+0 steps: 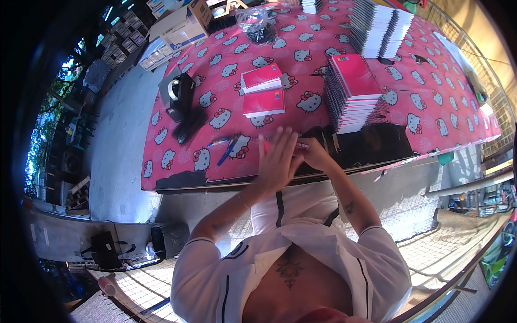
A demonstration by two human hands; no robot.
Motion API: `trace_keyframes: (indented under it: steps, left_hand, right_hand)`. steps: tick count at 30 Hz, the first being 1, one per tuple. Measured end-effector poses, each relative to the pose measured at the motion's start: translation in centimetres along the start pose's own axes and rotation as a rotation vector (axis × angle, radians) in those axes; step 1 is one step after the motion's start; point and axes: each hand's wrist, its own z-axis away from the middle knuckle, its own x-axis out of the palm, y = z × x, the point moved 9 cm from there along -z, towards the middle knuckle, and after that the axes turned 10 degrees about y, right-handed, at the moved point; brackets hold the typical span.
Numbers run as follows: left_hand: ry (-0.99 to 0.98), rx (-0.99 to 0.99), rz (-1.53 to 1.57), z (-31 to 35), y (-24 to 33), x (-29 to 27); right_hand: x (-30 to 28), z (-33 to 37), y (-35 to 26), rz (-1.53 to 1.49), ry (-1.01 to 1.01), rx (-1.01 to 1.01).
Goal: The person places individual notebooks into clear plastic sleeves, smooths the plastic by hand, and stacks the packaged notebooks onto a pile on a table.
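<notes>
Pink strip [303, 145] at near table edge, centre: thin, flat, only a short end shows past the hands, rest hidden. Can't tell what it is.

Left hand [277, 161] flat, fingers stretched and together, laid over the strip and over the right hand. Not curled round anything visible. Right hand [314, 155] partly under the left, fingers bent at the strip end; can't tell if it pinches the strip or just touches it.

Table [177, 180]: pink cloth [431, 91] with repeating white cartoon-cat print, smooth, glossy. Near edge has dark bare patches where the cover is worn or torn.

Just left of hands: two blue pens [226, 151] lying slanted on the cloth.

Far of hands: two pink notebooks [263, 90], flat, separate, white page edges showing. Right of them: tall stack [353, 91] of pink spiral-bound notebooks, wire spines facing left, slightly fanned. Far right: second stack [379, 27], mostly white page edges.

Left side: black tape dispenser [180, 94] with a tape roll, bundle of thin black sticks [189, 125] right beside it, near side.

Far centre: clear plastic bag [257, 24], crinkled, dark small items inside. Cardboard boxes [183, 24] at far left.
</notes>
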Motion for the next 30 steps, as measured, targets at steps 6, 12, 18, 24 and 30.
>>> trace_keyframes:
  steps: [6, 12, 18, 24, 30]
  left_hand:
    - [0.079, 0.02, 0.185, -1.6, -2.0, -0.6]
    - [0.033, -0.012, 0.224, -1.8, -2.0, -0.5]
    - [-0.041, -0.004, 0.196, -2.1, -1.9, -0.8]
    - [-0.222, 0.057, 0.194, -4.1, -1.1, -1.7]
    - [0.431, 0.34, 0.436, -17.1, 1.9, -7.4]
  right_hand:
    - [-3.7, 0.7, -6.3, 0.115, -0.025, -0.109]
    - [-5.4, 0.3, -5.3, 0.117, -0.043, 0.036]
    - [-4.8, -0.1, -5.7, 0.075, -0.027, -0.101]
    - [-6.3, 1.4, -9.3, 0.375, 0.41, -0.239]
    - [-16.8, 4.6, -23.6, 0.835, 0.987, -0.548]
